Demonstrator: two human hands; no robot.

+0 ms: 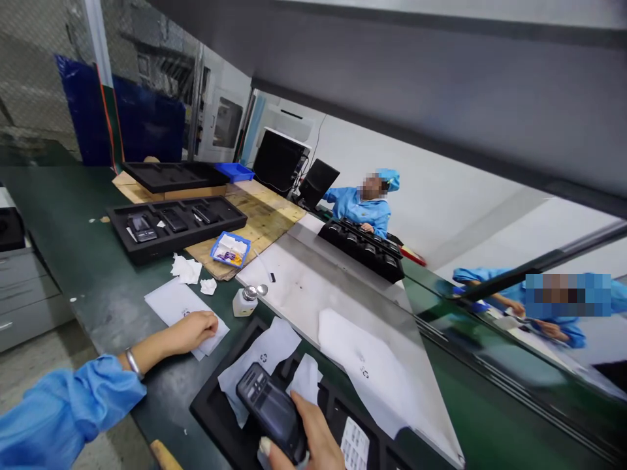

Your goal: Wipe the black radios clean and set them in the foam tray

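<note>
The green table (98, 261) is the biggest thing here, and it runs from the left side of the frame down to the bottom. On it, at the bottom middle, sits a black tray (209, 399) with shaped holes, which looks stiff but light, like foam. A big white sheet (365, 372) lies to the right of the tray, and smaller white sheets (169, 303) lie left of the middle; all of them look thin, soft and easy to crease. The dark handheld device (272, 411) is at the bottom middle, over the tray, tilted with its top end toward the upper left; I can't tell if it touches the tray. It is likely hard, a bit heavy for its size, and smooth enough to slip. Its shiny front could scratch or crack, so the long sides are the best place to hold it. The right hand (321, 440) does that: its grip is closed around the device, thumb on one side and a finger on the other. The left hand (191, 331) rests on the smaller sheets with bent fingers; I can't tell if its grip pinches one.
</note>
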